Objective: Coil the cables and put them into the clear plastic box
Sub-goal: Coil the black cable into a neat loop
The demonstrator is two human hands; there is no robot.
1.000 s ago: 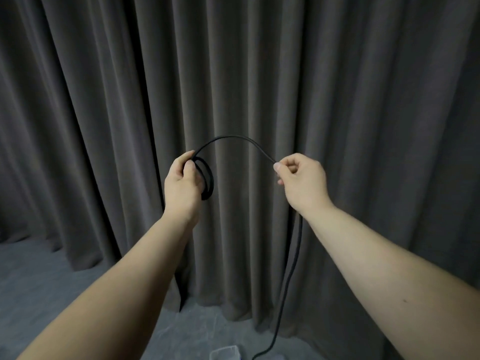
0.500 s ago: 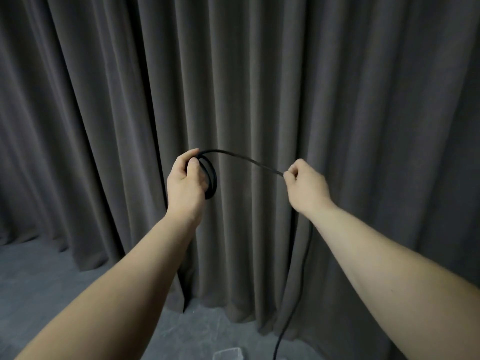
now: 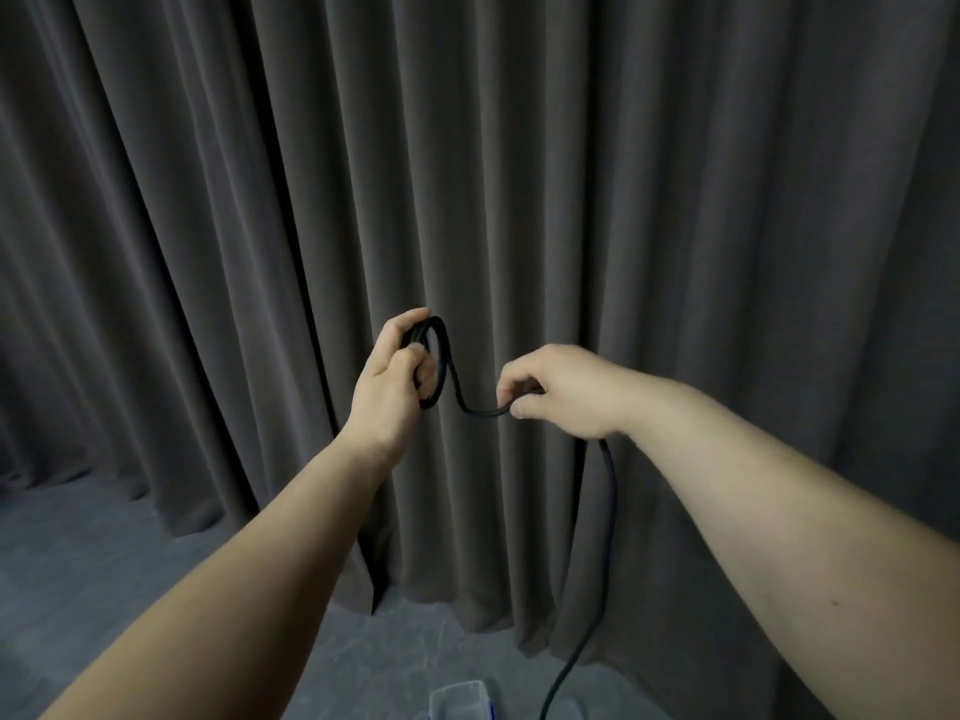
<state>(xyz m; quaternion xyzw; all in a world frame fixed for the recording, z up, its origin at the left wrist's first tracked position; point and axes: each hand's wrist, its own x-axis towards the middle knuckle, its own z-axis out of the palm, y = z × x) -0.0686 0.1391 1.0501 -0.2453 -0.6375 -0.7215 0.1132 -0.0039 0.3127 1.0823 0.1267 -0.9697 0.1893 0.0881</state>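
The left hand [image 3: 387, 389] holds the coiled cable [image 3: 434, 366] left of the right hand [image 3: 561, 394], which pinches the run between them. From there the cable hangs to the floor [image 3: 78, 553], passing right of the clear plastic box [image 3: 460, 699]. The curtain [image 3: 519, 174] hangs behind everything.

- cable [image 3: 607, 491]: black, plain; coiled part in left hand [image 3: 387, 389], tail hangs below right hand [image 3: 563, 389]
- curtain [image 3: 571, 174] behind both hands: dark grey-brown, plain, vertical fold shading
- floor [image 3: 78, 543] below hands: dark grey, faint marbling
- box [image 3: 460, 699] below right hand: clear, blue trim at edge
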